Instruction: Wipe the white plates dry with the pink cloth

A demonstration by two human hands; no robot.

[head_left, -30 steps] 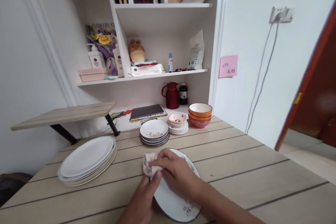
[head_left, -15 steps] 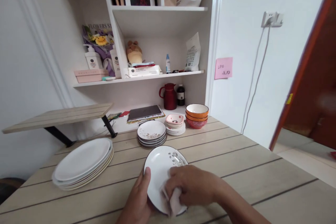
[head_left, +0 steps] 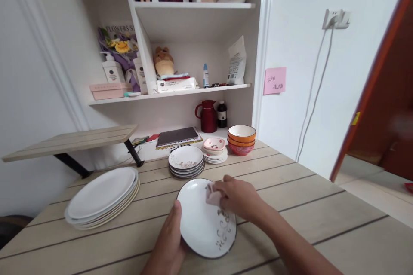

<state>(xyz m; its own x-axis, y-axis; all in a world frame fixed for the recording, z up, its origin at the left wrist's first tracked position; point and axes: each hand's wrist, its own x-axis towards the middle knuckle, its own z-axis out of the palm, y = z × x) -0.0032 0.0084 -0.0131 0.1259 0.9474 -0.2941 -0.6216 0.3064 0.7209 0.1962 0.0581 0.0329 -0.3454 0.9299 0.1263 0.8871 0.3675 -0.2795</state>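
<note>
A white plate (head_left: 201, 227) with a dark rim and a brownish floral pattern along its right side is tilted towards me above the table. My left hand (head_left: 171, 234) grips its left edge, thumb on the upper face and the other fingers hidden beneath. Pinched in my right hand (head_left: 238, 197) is a pale pinkish cloth (head_left: 213, 195), pressed on the upper right part of the plate. Just beyond stands a stack of similar floral plates (head_left: 186, 157).
Large oval white plates (head_left: 101, 193) are stacked on the left, near a raised wooden shelf (head_left: 71, 142). Small saucers with pink square dishes (head_left: 214, 144) and orange bowls (head_left: 241, 133) stand behind. A red jug (head_left: 208, 116), dark bottle (head_left: 222, 114) and laptop (head_left: 177, 136) are at the back.
My right hand has moved the cloth from the plate's bottom edge up to its upper right. The plate has turned clockwise, bringing its floral pattern from the top right to the lower right.
</note>
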